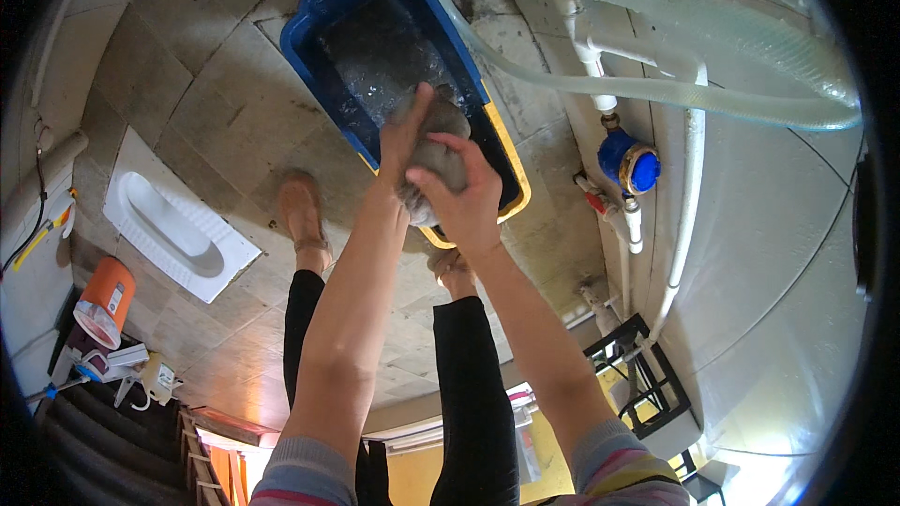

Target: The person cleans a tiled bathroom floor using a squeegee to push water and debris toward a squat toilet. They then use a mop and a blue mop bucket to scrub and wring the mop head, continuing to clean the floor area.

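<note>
Both of my hands are on a bunched grey cloth (439, 163), which looks wet, over the near part of a blue tub (302, 37) with a yellow edge. My left hand (401, 136) grips it from the left side, its fingers partly hidden by the fabric. Closer to me, my right hand (469, 197) is closed round the cloth from the right, with thumb and forefinger curved toward each other. A fold of the cloth hangs below the hands near the tub's near rim. Dark, rippled water (384, 61) lies in the tub.
A squat toilet (178, 215) is set in the tiled floor at left, with an orange bucket (105, 295) nearby. A clear hose (600, 84) loops past the tub's right side. White pipes (692, 178) and a blue water meter (630, 161) run along the right wall.
</note>
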### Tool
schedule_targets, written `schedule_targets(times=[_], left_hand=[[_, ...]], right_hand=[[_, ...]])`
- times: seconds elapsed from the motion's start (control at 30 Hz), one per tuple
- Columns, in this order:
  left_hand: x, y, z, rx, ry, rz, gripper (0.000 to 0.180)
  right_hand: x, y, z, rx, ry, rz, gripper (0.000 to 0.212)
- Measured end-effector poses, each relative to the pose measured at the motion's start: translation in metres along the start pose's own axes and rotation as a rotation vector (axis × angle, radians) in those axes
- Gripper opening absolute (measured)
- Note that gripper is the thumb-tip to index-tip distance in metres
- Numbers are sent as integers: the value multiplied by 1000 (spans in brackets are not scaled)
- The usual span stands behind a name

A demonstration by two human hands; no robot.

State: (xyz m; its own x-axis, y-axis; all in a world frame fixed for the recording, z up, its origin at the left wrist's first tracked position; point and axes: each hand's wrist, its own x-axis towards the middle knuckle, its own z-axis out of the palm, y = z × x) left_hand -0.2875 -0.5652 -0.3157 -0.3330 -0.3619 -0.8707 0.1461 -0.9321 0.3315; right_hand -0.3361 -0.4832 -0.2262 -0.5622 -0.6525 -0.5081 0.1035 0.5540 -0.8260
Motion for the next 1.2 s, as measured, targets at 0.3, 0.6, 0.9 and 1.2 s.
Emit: schedule_targets(times=[0.3, 0.6, 0.9, 1.2], left_hand=[[-45, 14, 32, 216, 90, 100, 31], [17, 52, -8, 1129, 411, 748, 43], [47, 10, -29, 712, 305, 105, 62], [38, 22, -26, -110, 67, -115, 87]], right_hand=[[68, 88, -9, 249, 59, 329, 32], [63, 159, 15, -486, 313, 238, 64], [124, 168, 52, -534, -244, 255, 40], [-13, -15, -11, 68, -352, 133, 70]])
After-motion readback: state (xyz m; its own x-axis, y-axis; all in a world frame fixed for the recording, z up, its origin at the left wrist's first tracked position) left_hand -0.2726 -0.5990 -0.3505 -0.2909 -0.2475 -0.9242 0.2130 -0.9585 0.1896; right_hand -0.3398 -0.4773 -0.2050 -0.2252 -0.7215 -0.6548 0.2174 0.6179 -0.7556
